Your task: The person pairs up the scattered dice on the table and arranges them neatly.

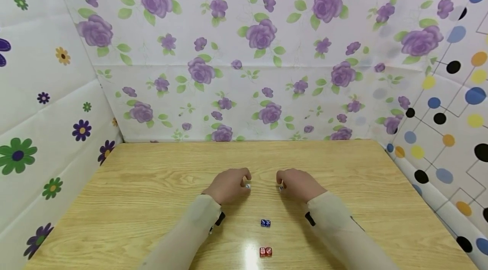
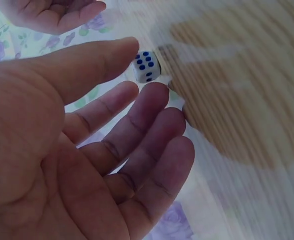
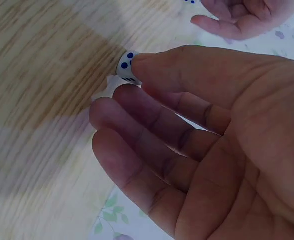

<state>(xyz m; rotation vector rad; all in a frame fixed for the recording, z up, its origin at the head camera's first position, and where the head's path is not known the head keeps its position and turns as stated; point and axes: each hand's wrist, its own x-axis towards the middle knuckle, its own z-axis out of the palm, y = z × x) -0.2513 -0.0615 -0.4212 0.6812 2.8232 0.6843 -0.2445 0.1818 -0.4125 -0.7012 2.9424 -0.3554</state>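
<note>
On the wooden table, a white die [image 1: 248, 186] with blue pips sits by the thumb and fingertips of my left hand [image 1: 228, 185]. The left wrist view shows this die [image 2: 147, 67] just past the thumb tip, with a gap between thumb and fingers. Opposite it, my right hand [image 1: 301, 184] is bent around a second white die [image 1: 281, 188]. In the right wrist view the thumb tip overlaps that die [image 3: 124, 66], and the fingers lie loosely bent below, apart from the thumb. Both palms face inward.
Nearer to me, two blue dice [image 1: 263, 223] lie side by side. Closer still is a pair of red dice [image 1: 262, 251]. Flower-print cloth [image 1: 236, 92] hangs behind the table [image 1: 160, 168], with patterned cloths along the left and right sides.
</note>
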